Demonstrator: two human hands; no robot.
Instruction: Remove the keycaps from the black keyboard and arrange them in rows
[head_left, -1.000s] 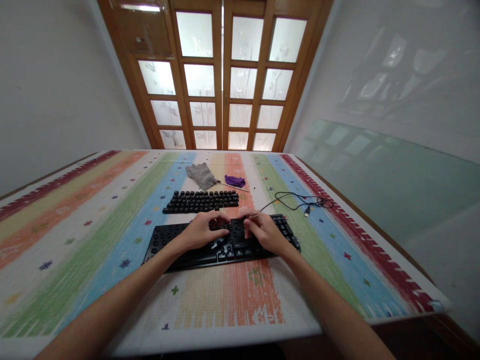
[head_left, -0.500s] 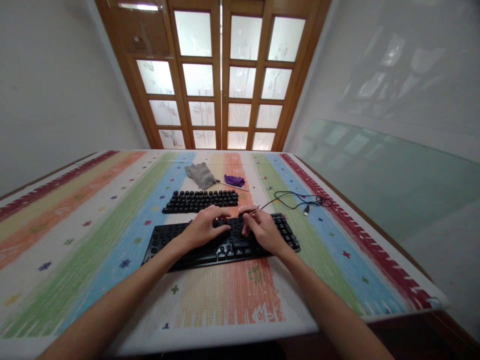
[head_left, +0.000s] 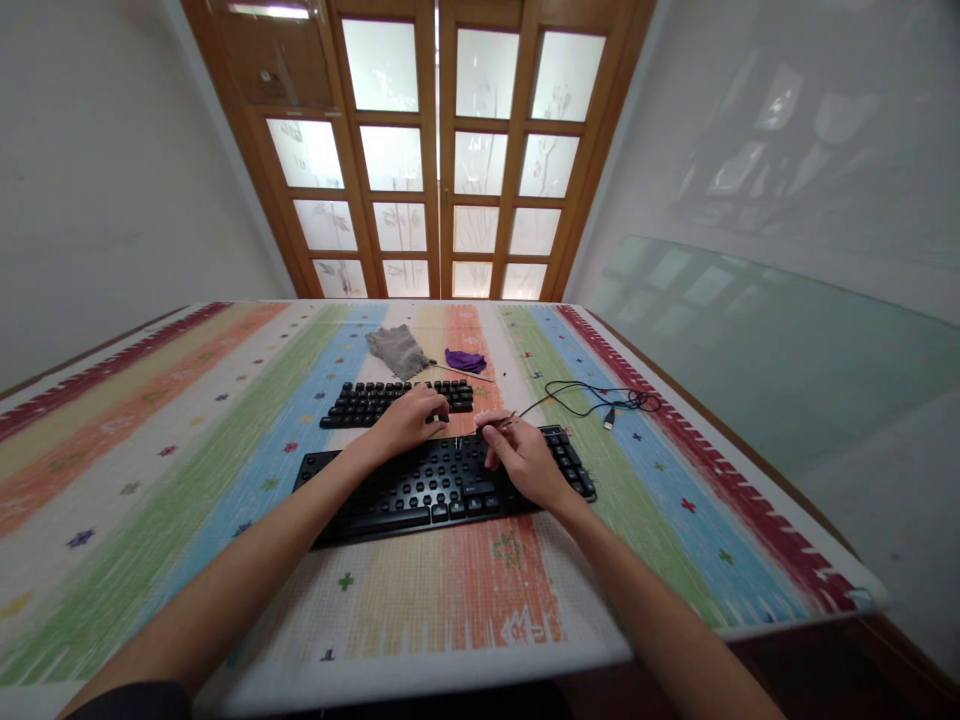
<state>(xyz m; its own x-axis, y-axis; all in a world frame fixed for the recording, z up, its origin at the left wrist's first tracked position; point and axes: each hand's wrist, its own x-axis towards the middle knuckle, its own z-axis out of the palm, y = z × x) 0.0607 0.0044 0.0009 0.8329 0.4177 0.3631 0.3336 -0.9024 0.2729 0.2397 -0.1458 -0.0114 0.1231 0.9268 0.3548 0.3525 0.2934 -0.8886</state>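
A large black keyboard (head_left: 420, 490) lies on the striped cloth in front of me. A smaller black keyboard (head_left: 360, 403) lies just behind it. My left hand (head_left: 409, 420) sits between the two, fingers curled down with the tips at the near edge of the smaller keyboard; what they hold, if anything, is hidden. My right hand (head_left: 521, 460) rests on the upper right part of the large keyboard. Its thumb and fingers are pinched on a thin metal tool (head_left: 496, 424) that points left.
The table wears a rainbow-striped cloth (head_left: 187, 480). A grey cloth (head_left: 396, 348), a purple cloth (head_left: 465, 360) and a thin stick lie behind the keyboards. A black USB cable (head_left: 600, 398) coils at the right. Wooden glass doors stand behind; walls lie left and right.
My left hand has left the large keyboard's keys and moved away from me to the smaller keyboard's near edge. My right hand stays in place, pinching the tool.
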